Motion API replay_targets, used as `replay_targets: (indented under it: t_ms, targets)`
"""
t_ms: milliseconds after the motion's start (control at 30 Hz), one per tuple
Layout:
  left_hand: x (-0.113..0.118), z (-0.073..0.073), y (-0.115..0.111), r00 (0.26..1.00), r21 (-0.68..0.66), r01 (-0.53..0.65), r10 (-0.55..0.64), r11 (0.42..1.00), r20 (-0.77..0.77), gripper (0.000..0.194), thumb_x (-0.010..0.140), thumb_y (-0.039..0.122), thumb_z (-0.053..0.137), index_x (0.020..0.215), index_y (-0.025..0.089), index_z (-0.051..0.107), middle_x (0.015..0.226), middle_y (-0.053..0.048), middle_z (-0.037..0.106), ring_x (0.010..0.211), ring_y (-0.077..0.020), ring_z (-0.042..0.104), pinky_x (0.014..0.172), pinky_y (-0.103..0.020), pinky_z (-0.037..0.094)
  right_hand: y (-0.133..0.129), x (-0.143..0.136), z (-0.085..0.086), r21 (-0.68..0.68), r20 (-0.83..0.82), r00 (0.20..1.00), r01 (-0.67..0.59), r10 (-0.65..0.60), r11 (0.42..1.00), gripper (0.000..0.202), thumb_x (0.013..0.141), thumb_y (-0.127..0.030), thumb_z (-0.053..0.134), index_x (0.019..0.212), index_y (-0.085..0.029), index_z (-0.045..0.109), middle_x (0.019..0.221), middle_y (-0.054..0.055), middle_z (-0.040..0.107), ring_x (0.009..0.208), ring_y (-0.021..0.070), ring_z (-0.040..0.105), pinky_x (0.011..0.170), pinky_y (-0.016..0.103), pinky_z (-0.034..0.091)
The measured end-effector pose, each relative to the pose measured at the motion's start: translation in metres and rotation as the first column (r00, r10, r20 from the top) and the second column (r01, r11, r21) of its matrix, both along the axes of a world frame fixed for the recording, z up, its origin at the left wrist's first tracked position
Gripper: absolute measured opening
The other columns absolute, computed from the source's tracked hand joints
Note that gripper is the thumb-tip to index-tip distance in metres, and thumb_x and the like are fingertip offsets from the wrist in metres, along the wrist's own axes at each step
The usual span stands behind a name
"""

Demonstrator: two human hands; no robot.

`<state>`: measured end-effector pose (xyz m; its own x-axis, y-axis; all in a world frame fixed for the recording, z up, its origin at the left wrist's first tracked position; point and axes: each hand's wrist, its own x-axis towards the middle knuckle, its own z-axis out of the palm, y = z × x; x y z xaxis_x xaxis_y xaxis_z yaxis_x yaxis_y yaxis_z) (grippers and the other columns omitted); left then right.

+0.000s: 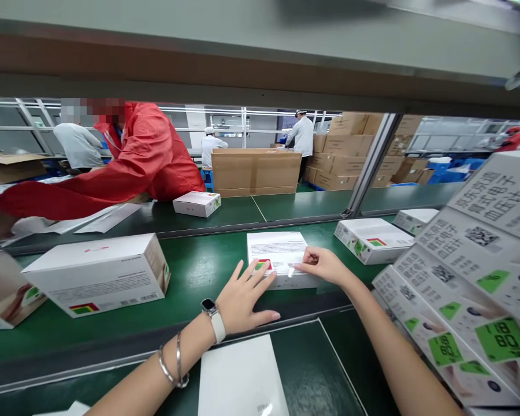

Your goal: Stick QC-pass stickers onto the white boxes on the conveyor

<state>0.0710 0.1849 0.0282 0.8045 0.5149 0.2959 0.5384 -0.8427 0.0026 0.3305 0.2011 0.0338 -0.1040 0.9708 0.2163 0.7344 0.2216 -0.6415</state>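
A white printed carton [281, 245] with a red-and-green mark lies on the green conveyor belt in front of me. My left hand [245, 300], wearing a watch and bangles, has its fingers spread, with the fingertips on the carton's near left part. At the carton's right side my right hand [325, 264] pinches thumb and forefinger together on a small clear sticker [291, 270], which shows as a shiny patch at the carton's near edge. Below my hands a white sheet [240, 378] lies on the green worktop, with a shiny spot near its bottom.
Larger cartons [108, 277] stand left on the belt; a flat carton [372, 240] lies right. Stacked printed cartons [468, 277] rise at the near right. Across the belt, a person in a red jacket [156, 150] reaches left. A shelf [260, 58] spans overhead, and a metal post [372, 164] stands behind.
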Motion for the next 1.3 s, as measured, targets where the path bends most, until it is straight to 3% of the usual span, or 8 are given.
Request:
replay_targets:
  t_ms: [333,533,733,933,1067,1167,1233,1300]
  targets:
    - [0.008,-0.007,0.015,0.999,0.041,-0.035,0.035,0.999,0.003,0.064,0.078,0.063,0.032,0.129,0.026,0.03,0.135,-0.006,0.03,0.123,-0.0332,0.021,0.096,-0.055,0.014,0.009,-0.029,0.001,0.053,0.296,0.955,-0.04,0.022,0.998,0.034,0.066,-0.051,0.055,0.059,-0.019,0.048,0.059,-0.002,0.058,0.053,0.0121,0.05,0.047,0.02,0.028]
    - [-0.007,-0.003,0.018,0.998,0.086,-0.046,0.049,0.995,-0.026,0.055,0.078,0.055,0.042,0.125,0.03,0.035,0.131,-0.003,0.036,0.116,-0.031,0.032,0.093,-0.052,0.021,-0.001,-0.026,0.013,0.196,0.412,0.897,0.086,-0.161,0.977,0.029,0.073,-0.049,0.05,0.071,-0.021,0.055,0.067,0.0,0.064,0.061,0.0159,0.056,0.048,0.021,0.029]
    - [-0.012,0.002,0.033,0.992,0.169,-0.001,0.022,0.986,-0.121,0.044,0.082,0.041,0.045,0.125,0.035,0.034,0.129,-0.001,0.038,0.104,-0.026,0.04,0.085,-0.042,0.032,-0.005,-0.043,-0.008,0.141,0.439,0.893,-0.174,0.096,0.975,0.053,0.065,-0.053,0.058,0.11,-0.027,0.054,0.085,0.002,0.066,0.07,0.0177,0.059,0.058,0.023,0.038]
    - [-0.03,-0.003,0.042,0.979,0.229,0.076,-0.029,0.97,-0.2,0.042,0.088,0.032,0.038,0.128,0.037,0.028,0.134,0.001,0.031,0.109,-0.0268,0.037,0.084,-0.042,0.032,-0.001,-0.066,-0.017,0.146,0.478,0.868,-0.23,0.135,0.962,0.041,0.076,-0.047,0.05,0.112,-0.027,0.055,0.073,0.002,0.065,0.061,0.0153,0.056,0.051,0.022,0.033]
    - [-0.054,-0.004,0.03,0.974,0.175,0.107,-0.067,0.979,-0.218,0.047,0.081,0.014,0.046,0.12,0.04,0.041,0.139,0.003,0.022,0.116,-0.0312,0.031,0.086,-0.047,0.029,-0.006,-0.077,-0.018,0.147,0.367,0.922,-0.189,0.124,0.971,0.038,0.076,-0.046,0.05,0.109,-0.029,0.058,0.074,0.002,0.065,0.063,0.0158,0.056,0.053,0.023,0.035]
    - [-0.073,-0.002,0.017,0.997,0.002,0.059,-0.058,0.998,-0.049,0.029,0.077,0.02,0.053,0.101,0.033,0.06,0.136,0.003,0.029,0.119,-0.0308,0.029,0.094,-0.048,0.022,-0.007,-0.08,-0.024,0.133,0.119,0.991,-0.08,0.065,0.988,0.044,0.069,-0.05,0.055,0.107,-0.028,0.059,0.078,0.002,0.064,0.066,0.017,0.055,0.056,0.025,0.038]
    - [-0.085,-0.001,0.014,0.966,-0.226,-0.038,0.093,0.973,0.24,0.02,0.077,0.029,0.053,0.095,0.031,0.063,0.129,0.002,0.04,0.118,-0.0268,0.033,0.098,-0.043,0.021,-0.003,-0.081,-0.031,0.094,-0.155,0.985,0.088,-0.073,0.992,0.05,0.067,-0.053,0.055,0.107,-0.023,0.058,0.073,0.003,0.063,0.061,0.0164,0.054,0.053,0.025,0.039]
    - [-0.093,-0.002,0.019,0.798,-0.451,-0.124,0.359,0.884,0.484,0.028,0.08,0.038,0.047,0.103,0.027,0.06,0.124,-0.002,0.046,0.116,-0.0246,0.038,0.097,-0.04,0.025,0.002,-0.084,-0.038,-0.056,-0.426,0.881,0.202,-0.206,0.978,0.052,0.067,-0.056,0.052,0.1,-0.017,0.06,0.061,0.002,0.059,0.049,0.0133,0.048,0.043,0.023,0.035]
